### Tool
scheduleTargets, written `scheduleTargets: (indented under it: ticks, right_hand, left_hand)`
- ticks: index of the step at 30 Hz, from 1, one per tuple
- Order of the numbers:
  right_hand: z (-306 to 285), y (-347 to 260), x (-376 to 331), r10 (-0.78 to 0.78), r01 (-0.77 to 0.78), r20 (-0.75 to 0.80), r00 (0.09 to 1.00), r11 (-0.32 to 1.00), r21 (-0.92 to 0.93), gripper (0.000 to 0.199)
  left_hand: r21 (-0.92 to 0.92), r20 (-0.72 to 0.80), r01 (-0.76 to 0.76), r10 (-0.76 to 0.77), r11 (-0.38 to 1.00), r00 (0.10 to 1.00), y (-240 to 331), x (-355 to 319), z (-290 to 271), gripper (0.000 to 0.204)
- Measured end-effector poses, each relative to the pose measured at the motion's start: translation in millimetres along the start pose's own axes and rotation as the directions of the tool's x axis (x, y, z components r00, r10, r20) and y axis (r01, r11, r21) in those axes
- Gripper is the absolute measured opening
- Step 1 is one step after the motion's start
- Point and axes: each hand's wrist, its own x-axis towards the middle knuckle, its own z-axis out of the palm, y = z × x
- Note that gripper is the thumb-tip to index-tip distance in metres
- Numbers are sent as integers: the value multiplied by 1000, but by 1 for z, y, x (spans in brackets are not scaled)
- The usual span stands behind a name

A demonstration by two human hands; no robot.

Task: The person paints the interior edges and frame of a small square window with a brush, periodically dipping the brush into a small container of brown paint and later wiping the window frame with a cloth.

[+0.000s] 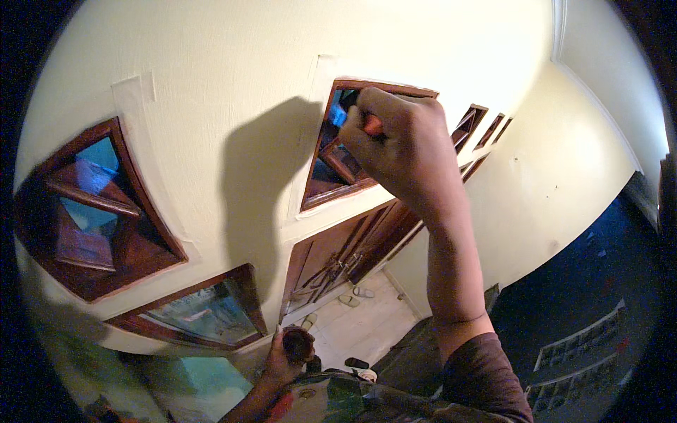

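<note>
My right hand (pixel 398 141) is raised in front of a small brown wooden window frame (pixel 321 166) set in the cream wall. Its fingers are closed round a thing with a red-orange end (pixel 372 125); the rest of that thing is hidden by the fist, so its kind cannot be made out. Low down near my body, my left hand (pixel 281 361) grips a round, dark reddish-brown cup (pixel 297 344). What is inside the cup is too dark to tell. Whether the right hand touches the frame is not visible.
To the left are a larger wooden window (pixel 127 201) and a glazed wooden frame (pixel 248 299). A brown double door (pixel 345 257) stands below my raised arm. Sandals (pixel 348 301) lie on the pale tiled floor (pixel 377 331). More narrow openings (pixel 470 121) run along the wall to the right.
</note>
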Motion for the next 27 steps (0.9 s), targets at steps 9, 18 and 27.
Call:
scheduleTargets:
  ticks: [9, 18, 27]
  right_hand:
    - [-4, 4, -3, 49, -51, 34, 998, 996, 72, 20]
    - [0, 19, -10, -21, 31, -68, 997, 989, 144, 14]
    - [8, 34, -13, -66, 89, -134, 989, 981, 172, 15]
  left_hand:
    - [-64, -72, 32, -37, 997, 997, -4, 4, 2, 62]
    - [-17, 109, 99, -97, 995, 989, 0, 2, 10, 63]
    - [23, -33, 112, -111, 993, 993, -10, 4, 23, 66]
